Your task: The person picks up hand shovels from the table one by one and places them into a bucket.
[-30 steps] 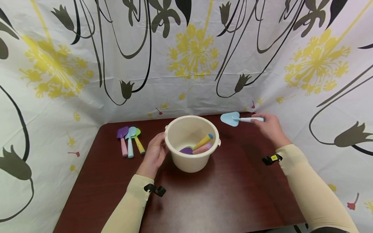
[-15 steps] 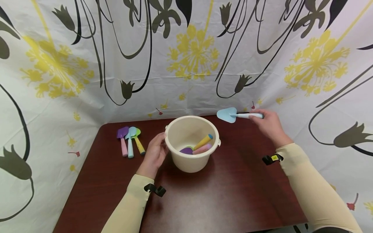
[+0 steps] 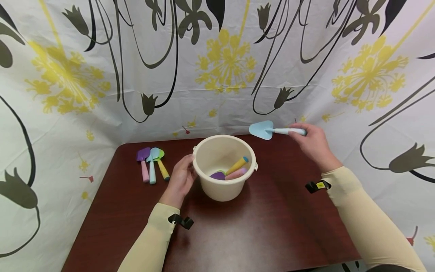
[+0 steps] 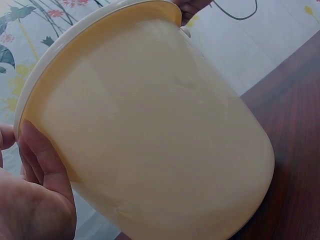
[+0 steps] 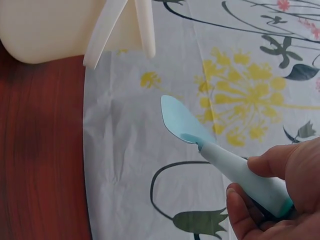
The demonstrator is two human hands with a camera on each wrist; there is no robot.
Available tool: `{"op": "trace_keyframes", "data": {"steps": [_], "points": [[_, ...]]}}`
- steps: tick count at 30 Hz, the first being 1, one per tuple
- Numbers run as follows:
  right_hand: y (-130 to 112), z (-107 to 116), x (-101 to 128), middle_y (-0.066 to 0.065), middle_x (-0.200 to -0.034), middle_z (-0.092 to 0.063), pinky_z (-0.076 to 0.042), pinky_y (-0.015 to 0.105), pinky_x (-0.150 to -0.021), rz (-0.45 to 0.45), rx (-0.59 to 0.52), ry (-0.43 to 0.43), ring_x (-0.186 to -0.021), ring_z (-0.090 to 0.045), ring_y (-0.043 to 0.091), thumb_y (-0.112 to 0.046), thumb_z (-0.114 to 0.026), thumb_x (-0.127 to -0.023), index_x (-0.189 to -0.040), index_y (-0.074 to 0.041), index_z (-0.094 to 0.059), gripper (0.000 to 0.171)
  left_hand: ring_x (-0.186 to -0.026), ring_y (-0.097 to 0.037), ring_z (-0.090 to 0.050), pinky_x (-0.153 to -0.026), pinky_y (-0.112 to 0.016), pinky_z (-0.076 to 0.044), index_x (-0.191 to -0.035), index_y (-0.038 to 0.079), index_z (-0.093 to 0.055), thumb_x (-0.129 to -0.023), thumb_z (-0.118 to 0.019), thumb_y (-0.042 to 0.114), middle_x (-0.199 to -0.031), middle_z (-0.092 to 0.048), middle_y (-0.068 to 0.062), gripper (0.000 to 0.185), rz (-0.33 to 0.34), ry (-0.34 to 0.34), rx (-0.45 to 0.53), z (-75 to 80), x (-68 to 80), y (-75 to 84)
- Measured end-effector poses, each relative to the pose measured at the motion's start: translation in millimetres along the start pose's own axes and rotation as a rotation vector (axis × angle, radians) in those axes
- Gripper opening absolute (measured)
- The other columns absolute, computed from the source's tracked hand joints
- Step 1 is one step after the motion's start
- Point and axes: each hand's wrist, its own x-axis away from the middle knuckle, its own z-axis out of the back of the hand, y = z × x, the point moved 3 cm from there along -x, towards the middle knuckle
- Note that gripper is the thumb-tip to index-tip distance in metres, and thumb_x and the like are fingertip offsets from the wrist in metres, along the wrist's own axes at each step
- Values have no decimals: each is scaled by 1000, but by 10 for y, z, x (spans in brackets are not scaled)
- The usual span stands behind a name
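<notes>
A cream plastic bucket (image 3: 224,189) stands in the middle of the dark red table (image 3: 265,234). Inside it lie toy garden tools, one with a yellow handle (image 3: 236,165) and one with a pink handle (image 3: 236,173). My left hand (image 3: 181,179) grips the bucket's left side (image 4: 150,135). My right hand (image 3: 310,143) holds a light blue toy trowel (image 3: 268,130) by its handle, up in the air right of and behind the bucket, blade pointing left. The right wrist view shows the trowel (image 5: 220,150) with fingers curled round its handle.
Three toy tools (image 3: 151,163) in purple, blue and green lie side by side at the table's back left. A flower-print curtain (image 3: 217,64) hangs round the table on the back and both sides. The table's front edge is near my arms.
My right hand has lifted the blue trowel off the table and carried it up and a little left, toward the bucket. The left hand and bucket have not moved.
</notes>
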Motion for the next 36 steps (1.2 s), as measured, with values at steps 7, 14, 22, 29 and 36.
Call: {"op": "trace_keyframes", "data": {"steps": [7, 14, 22, 29, 36], "points": [[-156, -1, 23, 18, -122, -75, -45, 20, -69, 40, -11, 12, -84, -55, 16, -34, -75, -108, -137, -5, -76, 41, -98, -21, -61, -75, -24, -55, -115, 6, -77, -111, -66, 14, -112, -70, -10, 15, -1, 6, 12, -7, -5, 2], [-280, -41, 54, 9, -98, -75, -45, 19, -66, 90, -66, 32, -79, -54, 13, -26, -78, -106, -133, -5, -79, 34, -98, -20, -61, -76, -24, -55, -115, 7, -79, -111, -65, 14, -113, -70, -9, 16, 2, 10, 3, -11, -6, -1], [-481, -152, 119, 14, -103, -75, -45, 19, -68, 167, -85, 36, -80, -55, 15, -21, -79, -104, -128, -5, -81, 29, -98, -21, -61, -75, -24, -55, -115, 6, -78, -112, -65, 14, -112, -70, -10, 16, -7, 13, 9, -5, -8, -2], [-613, -285, 164, 12, -95, -72, -44, 23, -69, 215, -51, 11, -78, -54, 19, -19, -79, -104, -128, -5, -80, 28, -98, -21, -61, -76, -24, -55, -114, 8, -79, -112, -65, 14, -113, -70, -11, 16, -9, 9, 10, 11, -1, -1], [-669, -440, 190, 9, -88, -64, -42, 27, -68, 264, -41, -27, -77, -51, 24, -19, -78, -106, -129, -7, -79, 26, -99, -20, -61, -77, -24, -56, -110, 12, -81, -111, -66, 15, -112, -71, -7, 15, -11, 1, 3, 21, 0, 3]]}}
